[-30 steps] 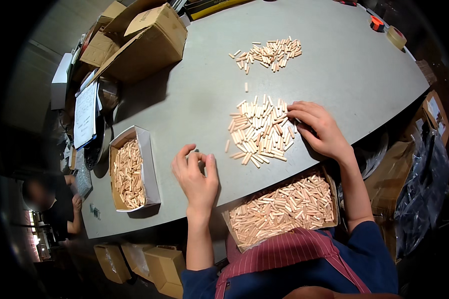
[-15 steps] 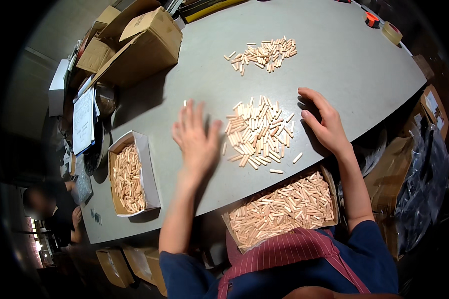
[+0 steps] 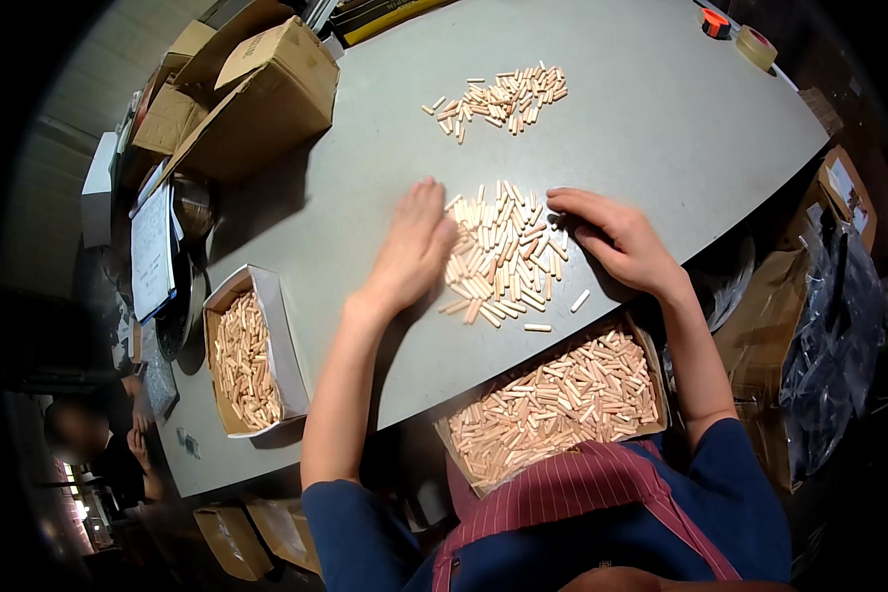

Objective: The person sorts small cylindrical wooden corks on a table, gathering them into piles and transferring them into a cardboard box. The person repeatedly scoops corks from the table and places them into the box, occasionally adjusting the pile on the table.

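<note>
both open hands, left hand (image 3: 411,249) and right hand (image 3: 617,240), flank a loose dowel pile (image 3: 501,259); a second pile (image 3: 500,99) waits, two boxes (image 3: 560,405) (image 3: 242,357) partly filled.

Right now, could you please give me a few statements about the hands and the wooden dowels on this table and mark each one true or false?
1. Both hands rest flat beside the near pile of dowels. True: left hand, right hand.
2. The white box on the left is empty. False: it holds dowels.
3. A second, smaller dowel pile lies farther up the grey table. True.
4. The right hand grips a roll of tape. False: the tape rolls lie untouched at the far corner.
</note>
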`<state>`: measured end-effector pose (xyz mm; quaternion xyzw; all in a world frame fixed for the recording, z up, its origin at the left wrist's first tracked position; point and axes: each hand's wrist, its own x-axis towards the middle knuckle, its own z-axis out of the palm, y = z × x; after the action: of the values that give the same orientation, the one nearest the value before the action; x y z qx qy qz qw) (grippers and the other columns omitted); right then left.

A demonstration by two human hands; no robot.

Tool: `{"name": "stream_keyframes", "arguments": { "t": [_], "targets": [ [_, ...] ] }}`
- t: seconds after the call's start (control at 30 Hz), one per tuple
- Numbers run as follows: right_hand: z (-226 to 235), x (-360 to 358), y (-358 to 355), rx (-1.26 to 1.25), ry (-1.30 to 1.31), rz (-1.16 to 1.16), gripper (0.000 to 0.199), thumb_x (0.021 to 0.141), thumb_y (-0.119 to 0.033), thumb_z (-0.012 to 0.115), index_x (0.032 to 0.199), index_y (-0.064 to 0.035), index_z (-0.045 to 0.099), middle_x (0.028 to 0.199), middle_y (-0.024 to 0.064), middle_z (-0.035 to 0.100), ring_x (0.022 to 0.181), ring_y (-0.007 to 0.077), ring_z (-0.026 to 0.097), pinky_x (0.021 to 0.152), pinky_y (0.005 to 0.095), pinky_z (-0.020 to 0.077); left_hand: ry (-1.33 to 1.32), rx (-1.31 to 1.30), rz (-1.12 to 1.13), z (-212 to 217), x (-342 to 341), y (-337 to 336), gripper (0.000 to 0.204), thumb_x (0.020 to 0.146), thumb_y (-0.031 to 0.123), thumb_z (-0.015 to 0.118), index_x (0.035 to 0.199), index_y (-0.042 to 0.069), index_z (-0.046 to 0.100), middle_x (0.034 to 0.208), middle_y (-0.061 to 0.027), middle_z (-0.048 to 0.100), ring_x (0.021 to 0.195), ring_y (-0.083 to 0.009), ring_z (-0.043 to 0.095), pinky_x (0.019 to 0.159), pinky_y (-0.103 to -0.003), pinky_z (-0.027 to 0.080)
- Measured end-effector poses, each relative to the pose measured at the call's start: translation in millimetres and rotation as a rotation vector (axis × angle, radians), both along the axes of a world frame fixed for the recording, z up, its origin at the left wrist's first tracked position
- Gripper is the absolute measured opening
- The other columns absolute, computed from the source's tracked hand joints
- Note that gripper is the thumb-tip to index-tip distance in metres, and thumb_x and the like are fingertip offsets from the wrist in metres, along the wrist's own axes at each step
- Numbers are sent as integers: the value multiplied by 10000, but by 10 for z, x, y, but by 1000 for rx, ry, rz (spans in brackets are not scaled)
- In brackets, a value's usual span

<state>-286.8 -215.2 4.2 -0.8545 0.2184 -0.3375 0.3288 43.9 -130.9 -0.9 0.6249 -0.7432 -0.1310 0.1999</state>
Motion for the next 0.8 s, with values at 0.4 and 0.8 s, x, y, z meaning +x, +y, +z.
{"name": "stream_keyframes", "arguments": {
  "t": [0.4, 0.8],
  "targets": [
    [-7, -78, 631, -187, 127, -41, 458, 912, 26, 567, 1358, -14, 660, 1424, 180, 662, 1382, 394, 585, 1206, 477, 440, -82, -7, -56, 204, -660, 729, 756, 1053, 299, 563, 1622, -116, 287, 1687, -323, 322, 1598, -474, 261, 1327, -527, 180],
    [242, -512, 829, 578, -65, 397, 392, 875, 94, 610, 1228, 20, 764, 1329, 175, 746, 1288, 313, 690, 1123, 399, 513, 173, 121, -277, 324, -1003, 1508, 762, 1075, 403, 607, 1655, -12, 338, 1729, -241, 308, 1615, -446, 255, 1312, -524, 229]
  ]
}}
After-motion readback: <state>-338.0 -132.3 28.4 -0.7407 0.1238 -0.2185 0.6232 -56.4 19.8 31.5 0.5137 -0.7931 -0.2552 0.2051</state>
